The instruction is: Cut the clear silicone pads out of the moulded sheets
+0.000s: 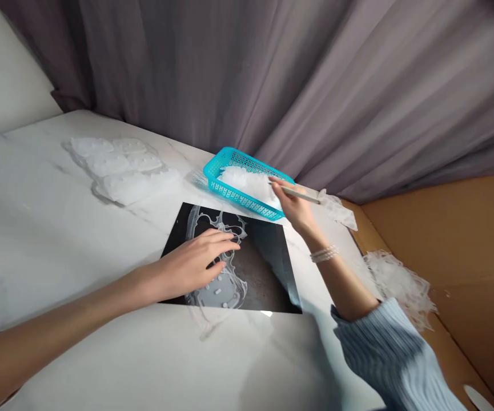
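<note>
The fingers of the right hand are pinched together on a slim white-handled tool, its pointed tip over a teal plastic basket heaped with clear plastic offcuts. The fingers of the left hand lie open and slightly apart on a clear moulded plastic piece, which sits on a black sheet on the marble-patterned worktop. If that tip is sharp, a slip could catch the fingers, and light pressure could let the thin plastic slide on the glossy sheet. Clear moulded trays lie further along the worktop, while loose scraps near a cardboard box could snag the blue ribbed sleeve.
</note>
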`<state>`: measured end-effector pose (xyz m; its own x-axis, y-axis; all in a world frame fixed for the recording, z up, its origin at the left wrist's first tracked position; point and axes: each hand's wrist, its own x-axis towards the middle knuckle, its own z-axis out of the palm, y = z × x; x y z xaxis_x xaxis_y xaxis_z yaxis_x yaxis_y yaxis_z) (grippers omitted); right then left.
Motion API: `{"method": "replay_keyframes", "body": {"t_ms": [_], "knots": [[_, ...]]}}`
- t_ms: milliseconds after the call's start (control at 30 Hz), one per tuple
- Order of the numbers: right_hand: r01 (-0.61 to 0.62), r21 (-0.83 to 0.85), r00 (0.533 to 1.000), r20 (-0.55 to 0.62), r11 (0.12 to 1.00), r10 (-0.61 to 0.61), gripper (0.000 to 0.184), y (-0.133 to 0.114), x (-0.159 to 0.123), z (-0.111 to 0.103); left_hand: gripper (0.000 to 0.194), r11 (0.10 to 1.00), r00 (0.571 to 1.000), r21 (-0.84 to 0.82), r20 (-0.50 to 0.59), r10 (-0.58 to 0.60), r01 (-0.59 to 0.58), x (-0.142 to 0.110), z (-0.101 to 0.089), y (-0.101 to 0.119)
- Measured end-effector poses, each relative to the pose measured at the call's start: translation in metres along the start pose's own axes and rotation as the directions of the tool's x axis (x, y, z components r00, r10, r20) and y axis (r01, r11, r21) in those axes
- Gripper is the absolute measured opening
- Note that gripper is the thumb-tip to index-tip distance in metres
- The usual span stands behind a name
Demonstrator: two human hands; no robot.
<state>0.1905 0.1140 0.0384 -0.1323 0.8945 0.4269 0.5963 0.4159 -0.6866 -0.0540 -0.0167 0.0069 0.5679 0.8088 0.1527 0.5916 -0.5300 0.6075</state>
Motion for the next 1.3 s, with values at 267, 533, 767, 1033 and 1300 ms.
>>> {"method": "replay_keyframes", "body": {"t_ms": [267, 533, 767, 1033, 1300], "knots": [[-0.157, 0.182, 0.988, 0.024, 0.971, 0.155, 0.044, -0.004, -0.059, -0.031, 0.046, 0.97, 0.977, 0.171, 0.155, 0.148, -0.174, 0.01, 0.007, -0.015], [-0.379, 0.276, 0.922, 0.188, 0.883, 0.337, 0.034, -0.027, -0.141, -0.067, 0.018, 0.961, 0.939, 0.071, 0.241, 0.245, -0.269, 0.04, 0.009, -0.01], [-0.402, 0.373, 0.916, 0.167, 0.836, 0.365, 0.033, -0.022, -0.163, -0.071, 0.016, 0.993, 0.993, 0.045, -0.034, 0.114, -0.112, 0.082, 0.008, 0.007], [-0.554, 0.345, 0.832, 0.277, 0.758, 0.482, 0.037, -0.033, -0.179, -0.043, 0.025, 0.995, 0.983, 0.072, -0.167, 0.076, -0.065, 0.126, 0.016, -0.002], [0.025, 0.004, 0.915, 0.404, 1.0, -0.025, 0.033, -0.047, -0.175, -0.014, 0.023, 0.935, 0.984, 0.334, -0.084, 0.157, -0.121, 0.036, -0.001, -0.031]]}}
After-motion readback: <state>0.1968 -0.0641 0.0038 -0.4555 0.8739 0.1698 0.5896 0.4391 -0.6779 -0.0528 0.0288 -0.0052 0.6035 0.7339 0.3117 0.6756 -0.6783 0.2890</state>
